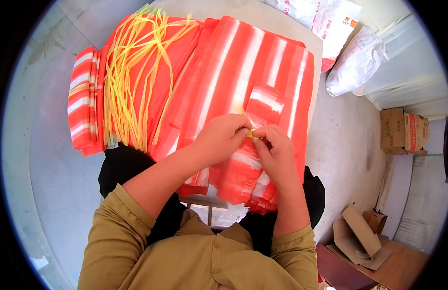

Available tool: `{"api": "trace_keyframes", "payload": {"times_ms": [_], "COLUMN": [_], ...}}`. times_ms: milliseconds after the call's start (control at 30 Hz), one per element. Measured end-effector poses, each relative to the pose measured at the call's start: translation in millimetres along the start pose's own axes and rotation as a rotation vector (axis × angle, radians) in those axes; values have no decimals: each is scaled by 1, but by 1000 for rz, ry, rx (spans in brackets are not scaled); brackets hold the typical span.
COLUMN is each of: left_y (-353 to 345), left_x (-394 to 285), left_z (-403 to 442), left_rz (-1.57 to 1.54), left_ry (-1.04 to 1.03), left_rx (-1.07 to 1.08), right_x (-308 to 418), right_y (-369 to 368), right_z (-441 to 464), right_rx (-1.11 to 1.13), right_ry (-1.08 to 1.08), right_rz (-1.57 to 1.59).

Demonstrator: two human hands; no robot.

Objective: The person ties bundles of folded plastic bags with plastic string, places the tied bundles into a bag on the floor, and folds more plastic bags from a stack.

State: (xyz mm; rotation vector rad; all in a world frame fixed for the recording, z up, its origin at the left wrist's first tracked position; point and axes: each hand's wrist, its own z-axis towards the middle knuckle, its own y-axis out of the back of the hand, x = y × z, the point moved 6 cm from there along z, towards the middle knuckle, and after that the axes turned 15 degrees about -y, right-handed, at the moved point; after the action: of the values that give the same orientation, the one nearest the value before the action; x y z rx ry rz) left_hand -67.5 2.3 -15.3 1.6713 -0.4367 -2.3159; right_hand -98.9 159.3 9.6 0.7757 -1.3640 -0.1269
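Observation:
My left hand (pixel 225 136) and my right hand (pixel 276 151) meet over the table, fingers pinched on a short yellow plastic strip (pixel 253 134). The strip goes around a narrow folded bundle of red-and-white striped plastic bags (pixel 265 102), gathering it at the middle. Below my hands the bundle's lower end spreads loosely toward my lap. Beneath lies a broad flat stack of the same striped plastic (pixel 224 63). Part of the strip is hidden behind my fingers.
Many loose yellow strips (pixel 129 82) drape over red plastic at the left. Beside them is a folded striped bundle (pixel 84 104) with a yellow band. White sacks (pixel 356 60) stand on the floor beyond the table; cardboard boxes (pixel 402 130) and an opened carton (pixel 356 237) sit at the right.

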Motion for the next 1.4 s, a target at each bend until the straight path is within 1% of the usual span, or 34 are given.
{"api": "trace_keyframes", "payload": {"times_ms": [33, 133, 200, 333, 400, 433, 500, 533, 600, 633, 700, 733, 800, 833, 900, 967, 1000, 1067, 1100, 1133, 1233, 1267, 1300, 1367, 1400], "left_y": [1, 5, 9, 10, 11, 15, 22, 24, 26, 19, 5, 3, 4, 6, 9, 11, 10, -1, -8, -14, -35, -44, -49, -57, -57], "left_x": [-1, -5, -7, 0, -2, -6, -19, -20, -26, -23, -16, -17, -21, -20, -15, -4, 1, 4, 3, -3, -26, -25, -24, -21, -17], "left_z": [0, 0, 1, 2, 4, 4, 3, 3, 1, -3, -12, -15, -19, -21, -24, -26, -28, -35, -38, -38, -38, -42, -48, -62, -63], "left_rz": [81, 318, 469, 607, 632, 643, 663, 587, 433, 371, 243, 243, 245, 170, 20, -233, -361, -863, -1115, -1180, -1371, -1364, -1386, -1418, -1355], "left_ry": [-24, -100, -155, -123, -94, -138, -227, -153, -9, -15, -28, -22, -5, 34, 114, 246, 313, 479, 559, 555, 533, 549, 668, 913, 923], "left_rx": [-8, -14, 7, 117, 147, 53, -135, -118, -80, -15, 116, 113, 104, 85, 44, 6, -12, -83, -120, -76, 47, 114, 105, 86, 109], "right_x": [1, -2, 1, 1, -4, -6, -15, -19, -22, -23, -18, -16, -13, -12, -11, -2, 13, 15, 0, -5, -15, -16, -15, -14, -15], "right_y": [1, 6, 12, 18, 21, 22, 31, 35, 37, 38, 32, 30, 32, 32, 29, 25, 20, 22, 23, 25, 38, 35, 25, 13, 19], "right_z": [0, 0, -2, -3, -4, -4, -7, -8, -4, -4, -7, -8, -9, -9, -14, -18, -21, -23, -23, -23, -13, -12, -11, -11, -13], "right_rx": [-13, 66, 134, 271, 314, 336, 217, 157, 147, 138, 145, 152, 175, 187, 241, 313, 357, 344, 295, 248, 151, 91, 73, 151, 77], "right_ry": [24, -63, -41, 5, -27, -42, -200, -279, -369, -416, -370, -345, -396, -420, -350, -273, -233, -125, -58, 7, -55, -146, -166, -121, -94], "right_rz": [-2, 47, 7, -84, -52, -37, -2, 17, -123, -192, -227, -245, -145, -95, 307, 699, 889, 986, 890, 793, 1140, 1097, 1172, 1125, 1085]}}
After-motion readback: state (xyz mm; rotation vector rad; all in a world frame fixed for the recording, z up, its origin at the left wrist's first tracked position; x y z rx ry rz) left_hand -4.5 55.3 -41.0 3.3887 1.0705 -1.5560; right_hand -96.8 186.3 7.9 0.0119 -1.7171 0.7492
